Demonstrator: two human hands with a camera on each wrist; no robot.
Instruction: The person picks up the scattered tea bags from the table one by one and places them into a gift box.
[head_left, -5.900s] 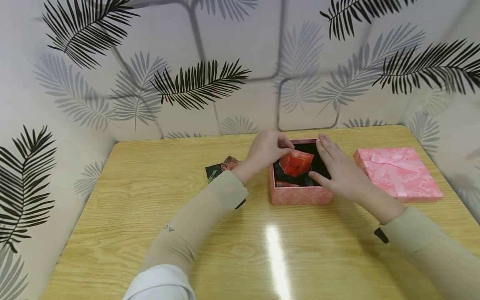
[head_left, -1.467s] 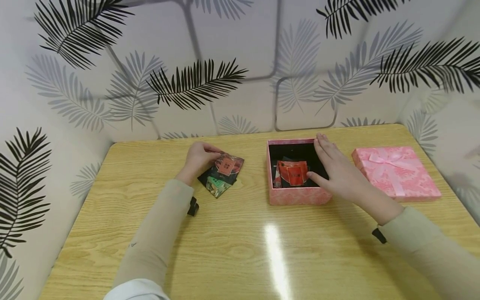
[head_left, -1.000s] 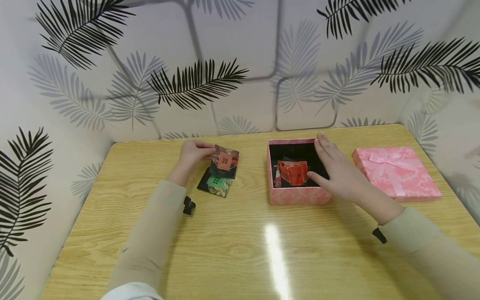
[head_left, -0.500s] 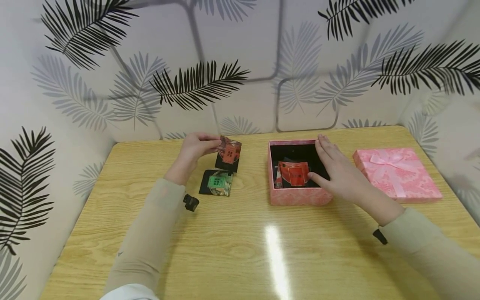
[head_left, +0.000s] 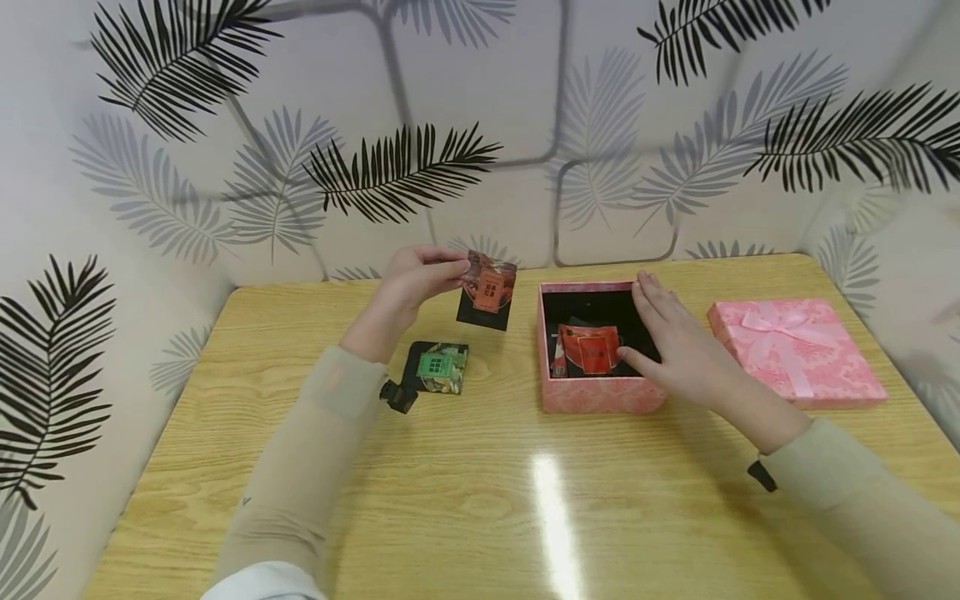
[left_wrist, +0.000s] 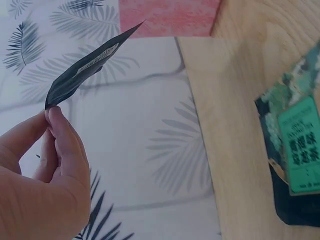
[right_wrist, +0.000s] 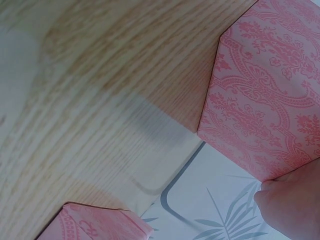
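Note:
Between thumb and fingertips, my left hand (head_left: 405, 292) pinches a dark tea sachet (head_left: 487, 293) with a red label by its upper left corner. It hangs above the back of the table, seen nearly edge-on in the left wrist view. Below it a dark tea sachet with a green label (head_left: 438, 367) lies on the wood. My right hand (head_left: 686, 350) rests on the right rim of an uncovered pink box (head_left: 603, 397), fingers straight and thumb toward the inside. In that box lies a red tea sachet (head_left: 597, 350), with other packets partly hidden under it.
The pink lid (head_left: 795, 346) with a ribbon bow lies right of the box. Behind the wooden table (head_left: 465, 492) stands a leaf-patterned wall (head_left: 480, 92). A black wrist camera (head_left: 398, 396) sits under my left sleeve.
Earlier my left hand held the red sachet at the box, where it now lies. Since then it has lifted the red-labelled sachet off the green one and carried it right. My right hand stays put.

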